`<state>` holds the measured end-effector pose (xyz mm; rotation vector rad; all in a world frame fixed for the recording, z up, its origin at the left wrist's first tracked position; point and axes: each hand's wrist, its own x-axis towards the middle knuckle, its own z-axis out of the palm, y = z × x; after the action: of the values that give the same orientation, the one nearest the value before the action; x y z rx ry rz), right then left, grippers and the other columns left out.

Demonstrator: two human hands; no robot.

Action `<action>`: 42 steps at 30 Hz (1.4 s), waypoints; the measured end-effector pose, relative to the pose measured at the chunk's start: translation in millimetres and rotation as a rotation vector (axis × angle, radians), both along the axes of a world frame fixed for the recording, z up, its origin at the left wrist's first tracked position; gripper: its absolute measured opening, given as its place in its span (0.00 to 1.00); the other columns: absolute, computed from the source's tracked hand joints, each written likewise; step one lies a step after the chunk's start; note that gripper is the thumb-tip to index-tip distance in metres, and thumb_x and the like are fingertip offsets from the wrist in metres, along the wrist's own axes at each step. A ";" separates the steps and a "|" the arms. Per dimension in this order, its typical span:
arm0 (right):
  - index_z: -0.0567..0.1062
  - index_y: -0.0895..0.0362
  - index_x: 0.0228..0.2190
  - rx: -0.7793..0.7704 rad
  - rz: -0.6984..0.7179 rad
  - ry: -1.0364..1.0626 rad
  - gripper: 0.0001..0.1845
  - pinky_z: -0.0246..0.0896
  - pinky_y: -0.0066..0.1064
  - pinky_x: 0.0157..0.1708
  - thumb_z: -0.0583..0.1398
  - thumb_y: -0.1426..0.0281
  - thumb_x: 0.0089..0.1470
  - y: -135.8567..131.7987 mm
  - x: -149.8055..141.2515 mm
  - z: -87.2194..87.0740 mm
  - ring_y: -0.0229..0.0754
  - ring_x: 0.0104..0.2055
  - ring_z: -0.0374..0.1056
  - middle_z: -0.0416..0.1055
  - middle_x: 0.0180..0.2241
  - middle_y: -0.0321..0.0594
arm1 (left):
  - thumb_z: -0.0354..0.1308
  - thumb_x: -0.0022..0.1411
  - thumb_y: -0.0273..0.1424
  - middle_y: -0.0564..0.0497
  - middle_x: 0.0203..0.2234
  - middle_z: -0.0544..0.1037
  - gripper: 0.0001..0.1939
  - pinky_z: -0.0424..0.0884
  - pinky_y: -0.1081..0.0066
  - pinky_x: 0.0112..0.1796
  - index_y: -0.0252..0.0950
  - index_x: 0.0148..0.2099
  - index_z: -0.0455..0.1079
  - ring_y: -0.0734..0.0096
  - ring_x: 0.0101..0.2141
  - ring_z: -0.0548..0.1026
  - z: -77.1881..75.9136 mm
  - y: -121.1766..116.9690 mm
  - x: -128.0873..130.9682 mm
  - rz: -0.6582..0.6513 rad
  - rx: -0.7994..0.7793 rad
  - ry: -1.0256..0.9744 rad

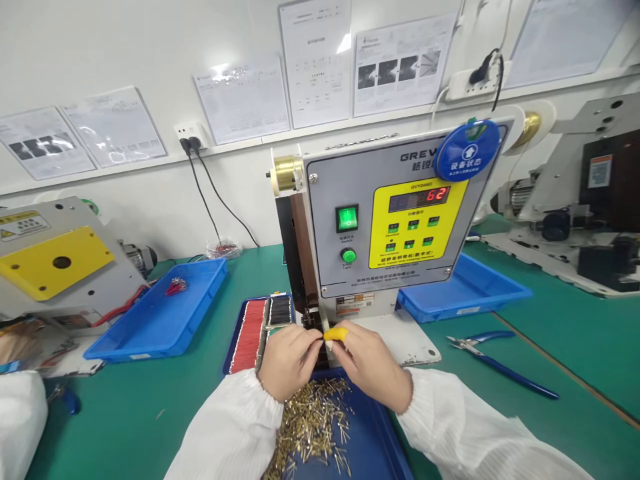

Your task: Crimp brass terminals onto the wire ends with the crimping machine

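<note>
Both hands meet at the working slot of a terminal crimping machine (340, 260), whose display reads 62. My left hand (291, 361) is closed in a pinch, thumb against fingers. Opposite it, my right hand (373, 367) pinches too, with a yellow finger cot (335, 334) on one finger. Whatever is between the fingertips is too small and covered to make out. Below the hands, a blue tray (367, 427) holds a heap of small brass-coloured terminal pieces (315, 420). Beside my left hand lies a tray section of red wires (249, 335), next to black wires (280, 311).
Blue-handled pliers (505, 360) lie on the green table to the right. A blue bin (465, 287) sits behind them. At left, another blue bin (165, 320) contains a small red bundle (176, 287). A co-worker's sleeve (20, 417) and another machine (60, 260) are at far left.
</note>
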<state>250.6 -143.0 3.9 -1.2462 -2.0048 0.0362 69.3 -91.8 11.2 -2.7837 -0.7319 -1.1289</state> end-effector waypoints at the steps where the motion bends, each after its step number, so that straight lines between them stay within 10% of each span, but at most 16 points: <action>1: 0.72 0.57 0.35 -0.001 0.005 0.005 0.10 0.65 0.34 0.33 0.51 0.73 0.62 0.0 0.2 0.0 0.43 0.33 0.67 0.70 0.32 0.43 | 0.50 0.65 0.28 0.51 0.26 0.72 0.07 0.63 0.71 0.30 0.37 0.40 0.69 0.72 0.28 0.69 0.3 -0.2 0.3 -0.001 -0.010 -0.001; 42: 0.71 0.57 0.38 0.025 0.080 0.131 0.09 0.60 0.32 0.30 0.51 0.74 0.59 -4.2 0.1 1.1 0.41 0.32 0.65 0.69 0.31 0.41 | 0.45 0.68 0.29 0.53 0.22 0.67 0.13 0.57 0.72 0.28 0.35 0.30 0.65 0.73 0.25 0.64 1.1 -2.9 2.6 0.044 -0.015 -0.011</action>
<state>250.7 -147.3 5.1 -1.1192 -1.9348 0.1279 71.9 -94.7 12.3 -2.7617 -0.8016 -1.1366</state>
